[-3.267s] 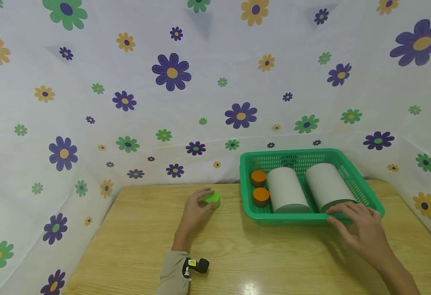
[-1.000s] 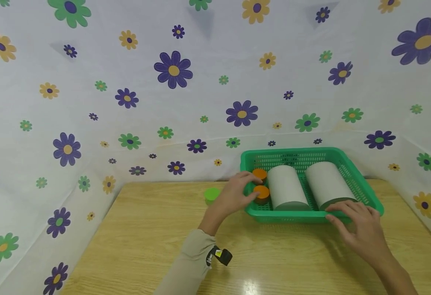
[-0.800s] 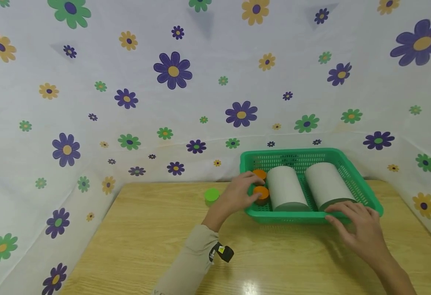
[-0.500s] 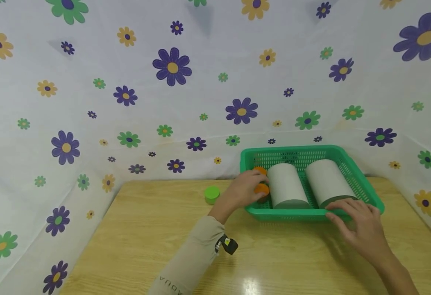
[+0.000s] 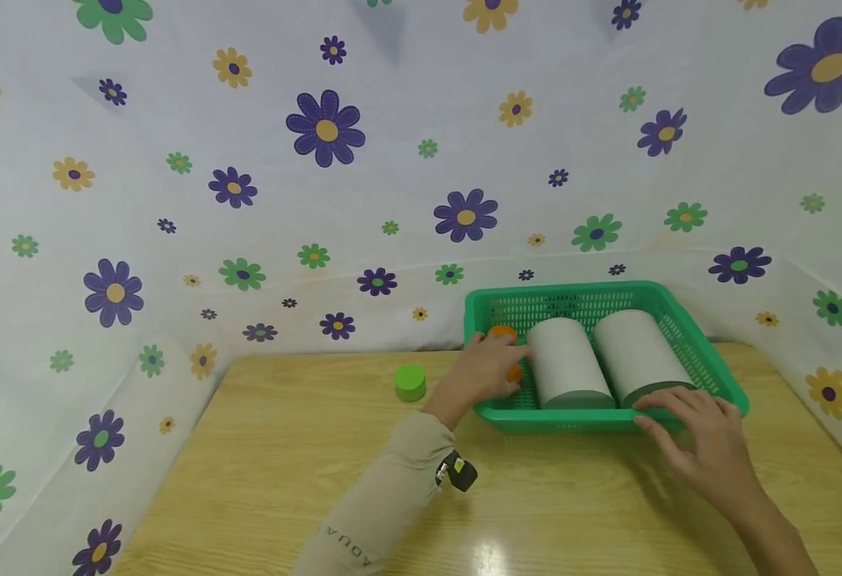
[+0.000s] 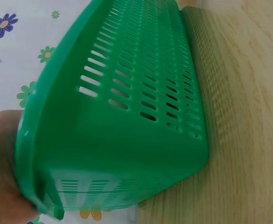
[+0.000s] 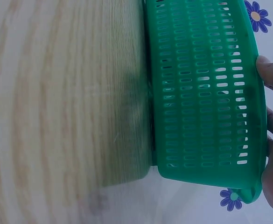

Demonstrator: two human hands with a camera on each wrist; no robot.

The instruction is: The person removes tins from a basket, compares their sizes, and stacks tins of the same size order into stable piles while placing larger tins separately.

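Wooden table [image 5: 284, 472], pale yellow-brown, grain showing; bright glare spot at near side, mid-width. Directly on it: two things. Green plastic basket [image 5: 565, 421], shallow, slotted walls, standing upright on right half, towards far edge. Green block [image 5: 410, 384], short and round, brighter than basket, flat top facing up; stands left of basket, apart from it, near far edge. Shadow on table in front of basket, right part.

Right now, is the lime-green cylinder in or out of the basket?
Out: in the head view, the lime-green cylinder stands on the wooden table, left of the green basket, with tabletop showing between them.
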